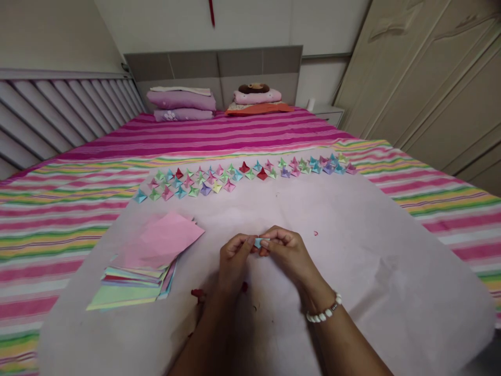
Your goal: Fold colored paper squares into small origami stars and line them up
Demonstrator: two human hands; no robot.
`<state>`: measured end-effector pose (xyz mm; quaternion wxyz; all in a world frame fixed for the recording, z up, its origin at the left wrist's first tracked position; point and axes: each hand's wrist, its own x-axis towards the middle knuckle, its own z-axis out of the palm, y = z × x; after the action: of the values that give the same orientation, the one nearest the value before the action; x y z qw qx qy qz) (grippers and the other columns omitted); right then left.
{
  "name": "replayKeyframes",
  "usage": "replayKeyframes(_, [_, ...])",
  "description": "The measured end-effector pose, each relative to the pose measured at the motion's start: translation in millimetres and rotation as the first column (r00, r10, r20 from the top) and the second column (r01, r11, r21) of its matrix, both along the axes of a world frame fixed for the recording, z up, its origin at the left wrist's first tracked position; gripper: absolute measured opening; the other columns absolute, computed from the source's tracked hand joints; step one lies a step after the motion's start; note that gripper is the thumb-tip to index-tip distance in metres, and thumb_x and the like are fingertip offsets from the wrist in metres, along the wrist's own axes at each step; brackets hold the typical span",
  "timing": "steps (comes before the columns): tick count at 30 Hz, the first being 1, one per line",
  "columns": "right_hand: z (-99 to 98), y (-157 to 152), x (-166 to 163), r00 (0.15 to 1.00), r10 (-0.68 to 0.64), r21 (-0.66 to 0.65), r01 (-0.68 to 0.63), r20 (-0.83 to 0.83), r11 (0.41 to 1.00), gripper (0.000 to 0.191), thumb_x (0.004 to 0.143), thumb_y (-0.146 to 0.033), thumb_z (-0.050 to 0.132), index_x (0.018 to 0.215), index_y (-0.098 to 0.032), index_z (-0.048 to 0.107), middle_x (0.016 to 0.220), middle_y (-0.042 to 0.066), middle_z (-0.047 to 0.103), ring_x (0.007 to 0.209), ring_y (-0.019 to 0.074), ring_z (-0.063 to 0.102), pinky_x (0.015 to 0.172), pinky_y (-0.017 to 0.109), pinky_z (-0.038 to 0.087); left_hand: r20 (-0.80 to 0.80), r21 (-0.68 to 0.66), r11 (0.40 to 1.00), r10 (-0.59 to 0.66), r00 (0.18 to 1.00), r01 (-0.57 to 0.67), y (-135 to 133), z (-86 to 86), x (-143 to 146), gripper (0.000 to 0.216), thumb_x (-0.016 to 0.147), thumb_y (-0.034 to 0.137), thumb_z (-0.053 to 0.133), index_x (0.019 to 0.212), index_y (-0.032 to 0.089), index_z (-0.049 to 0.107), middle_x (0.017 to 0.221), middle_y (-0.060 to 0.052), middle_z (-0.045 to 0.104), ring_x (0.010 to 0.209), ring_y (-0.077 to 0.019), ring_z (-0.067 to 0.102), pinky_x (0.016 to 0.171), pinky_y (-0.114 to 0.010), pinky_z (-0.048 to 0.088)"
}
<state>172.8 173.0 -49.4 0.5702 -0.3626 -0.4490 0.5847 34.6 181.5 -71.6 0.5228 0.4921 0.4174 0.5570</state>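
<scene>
Both my hands meet over a pale pink sheet point(352, 261) spread on the bed. My left hand point(234, 258) and my right hand point(287, 252) pinch a small light-blue folded paper piece point(260, 242) between their fingertips. A white bead bracelet point(324, 312) circles my right wrist. To the left of my hands lies a stack of coloured paper squares point(144, 266) with pink sheets on top. Beyond my hands, several small folded paper pieces point(242, 172) in many colours sit in rows across the sheet.
The bed has a pink, green and yellow striped cover point(50, 230). Folded pillows and blankets point(182, 103) sit at the headboard. A slatted panel point(58, 115) is on the left, cupboard doors point(430, 78) on the right. Small red scraps point(198, 293) lie near my left wrist.
</scene>
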Motion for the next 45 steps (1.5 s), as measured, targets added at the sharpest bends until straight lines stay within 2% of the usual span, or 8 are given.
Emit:
replayKeyframes(7, [-2.8, 0.3, -0.9, 0.999, 0.028, -0.053, -0.029, -0.02, 0.998, 0.011, 0.071, -0.027, 0.071, 0.076, -0.016, 0.07, 0.055, 0.001, 0.066, 0.053, 0.0132, 0.058, 0.058, 0.027, 0.045, 0.101, -0.046, 0.999, -0.001, 0.995, 0.006, 1.8, -3.8, 0.7, 0.022, 0.08, 0.036, 0.061, 0.075, 0.016, 0.068, 0.061, 0.003, 0.058, 0.062, -0.0096, 0.052, 0.063, -0.022, 0.04])
replayKeyframes(13, [-4.9, 2.3, -1.1, 0.99, -0.083, -0.123, 0.069, -0.11, 0.99, 0.012, 0.066, -0.022, 0.072, 0.077, -0.018, 0.069, 0.053, -0.001, 0.064, 0.049, 0.0127, 0.056, 0.054, 0.027, 0.043, -0.033, -0.018, 1.0, -0.011, 0.999, 0.011, 0.0, 0.0, 2.0, 0.026, 0.084, 0.038, 0.056, 0.086, 0.016, 0.069, 0.064, 0.001, 0.059, 0.063, -0.0106, 0.052, 0.062, -0.022, 0.041])
replayKeyframes(18, [-2.6, 2.4, -0.5, 0.982, -0.12, -0.166, 0.096, -0.144, 0.982, 0.012, 0.068, -0.026, 0.073, 0.074, -0.016, 0.07, 0.052, -0.001, 0.062, 0.05, 0.0121, 0.054, 0.056, 0.027, 0.043, 0.008, 0.026, 0.998, 0.057, 0.998, -0.057, -0.8, -0.8, 2.6, 0.029, 0.084, 0.037, 0.056, 0.107, 0.021, 0.064, 0.09, -0.003, 0.065, 0.074, -0.0119, 0.057, 0.069, -0.024, 0.046])
replayKeyframes(23, [-3.1, 2.7, -1.2, 0.982, -0.11, -0.158, 0.086, -0.151, 0.984, 0.012, 0.068, -0.027, 0.073, 0.073, -0.017, 0.069, 0.053, 0.0, 0.063, 0.052, 0.0125, 0.055, 0.057, 0.027, 0.042, 0.067, 0.144, 0.989, 0.029, 0.997, -0.038, 0.7, -1.8, 5.3, 0.018, 0.076, 0.03, 0.066, 0.091, 0.021, 0.068, 0.103, -0.004, 0.063, 0.086, -0.0149, 0.06, 0.074, -0.026, 0.049])
replayKeyframes(29, [-7.1, 3.9, 0.5, 0.982, -0.184, -0.105, 0.18, -0.031, 0.978, 0.014, 0.07, -0.029, 0.072, 0.079, -0.018, 0.069, 0.059, -0.001, 0.061, 0.054, 0.012, 0.052, 0.057, 0.027, 0.041, 0.081, 0.093, 0.995, 0.037, 0.996, -0.044, 0.5, -0.5, 8.3, 0.018, 0.074, 0.027, 0.067, 0.09, 0.019, 0.068, 0.099, -0.005, 0.065, 0.084, -0.015, 0.063, 0.072, -0.027, 0.052])
replayKeyframes(33, [-6.6, 3.6, -0.5, 0.939, -0.314, 0.116, 0.3, 0.14, 0.947, 0.013, 0.067, -0.025, 0.073, 0.079, -0.022, 0.07, 0.083, 0.002, 0.062, 0.06, 0.0116, 0.05, 0.057, 0.027, 0.041, -0.046, 0.059, 0.997, 0.058, 0.997, -0.055, -2.5, 1.9, 8.4, 0.023, 0.079, 0.032, 0.061, 0.097, 0.019, 0.068, 0.1, -0.006, 0.069, 0.082, -0.0157, 0.064, 0.072, -0.028, 0.053])
replayKeyframes(37, [-7.8, 3.9, -3.1, 0.905, -0.334, 0.285, 0.257, 0.265, 0.923, 0.008, 0.073, -0.023, 0.068, 0.08, -0.024, 0.071, 0.091, 0.004, 0.061, 0.066, 0.0139, 0.052, 0.06, 0.029, 0.044, -0.153, 0.07, 0.997, 0.038, 0.987, -0.028, -3.3, 1.3, 7.2, 0.023, 0.082, 0.031, 0.057, 0.099, 0.02, 0.068, 0.101, -0.005, 0.069, 0.082, -0.0156, 0.065, 0.072, -0.028, 0.053])
replayKeyframes(45, [-16.5, 6.5, -2.1, 0.886, -0.316, 0.256, 0.236, 0.341, 0.937, 0.005, 0.076, -0.024, 0.065, 0.076, -0.022, 0.069, 0.08, 0.004, 0.062, 0.07, 0.0169, 0.056, 0.064, 0.03, 0.045, -0.351, 0.269, 0.959, 0.188, 0.917, -0.093, -0.1, -1.5, 4.8, 0.019, 0.079, 0.023, 0.06, 0.096, 0.022, 0.07, 0.11, -0.008, 0.061, 0.1, -0.0184, 0.059, 0.077, -0.028, 0.05])
